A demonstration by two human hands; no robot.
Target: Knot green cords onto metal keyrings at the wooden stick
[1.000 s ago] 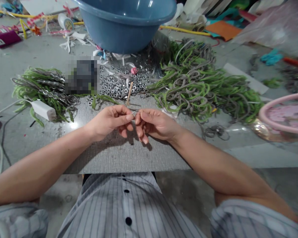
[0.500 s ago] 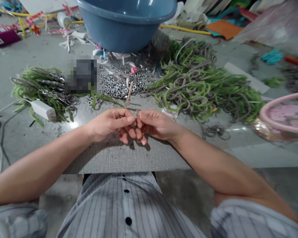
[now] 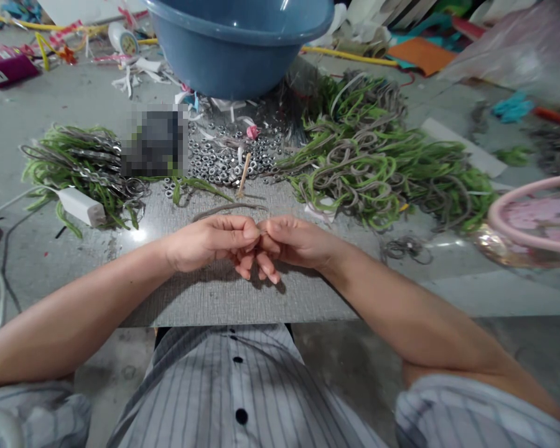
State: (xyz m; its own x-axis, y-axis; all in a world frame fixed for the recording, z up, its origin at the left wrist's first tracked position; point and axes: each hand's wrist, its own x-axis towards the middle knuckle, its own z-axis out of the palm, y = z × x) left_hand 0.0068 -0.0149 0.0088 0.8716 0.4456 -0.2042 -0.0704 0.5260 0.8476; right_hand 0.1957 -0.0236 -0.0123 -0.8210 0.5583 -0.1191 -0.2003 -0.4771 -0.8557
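Thumb and forefinger of my left hand (image 3: 214, 242) are pinched together, meeting the fingertips of my right hand (image 3: 298, 241) over the table's front part. My right hand is pinched as well, its lower fingers curled loosely underneath. Between the tips a tiny bit of something shows, too small to name. Just behind my hands a grey cord (image 3: 228, 208) curves across the table; whether it runs into my fingers is hidden. Beyond it lie many small metal nuts or rings (image 3: 214, 155), a green cord (image 3: 200, 185) and a thin wooden stick (image 3: 244, 174).
A large blue basin (image 3: 228, 56) stands at the back. Tangled green and grey cords (image 3: 378, 155) lie on the right, a bundle with metal chains (image 3: 88, 155) on the left. A white plug (image 3: 81, 206) rests by that bundle. A pink-rimmed item (image 3: 541, 208) sits far right.
Both hands have shifted slightly toward me and to the right, still pinched together. More of the grey cord behind them now shows.
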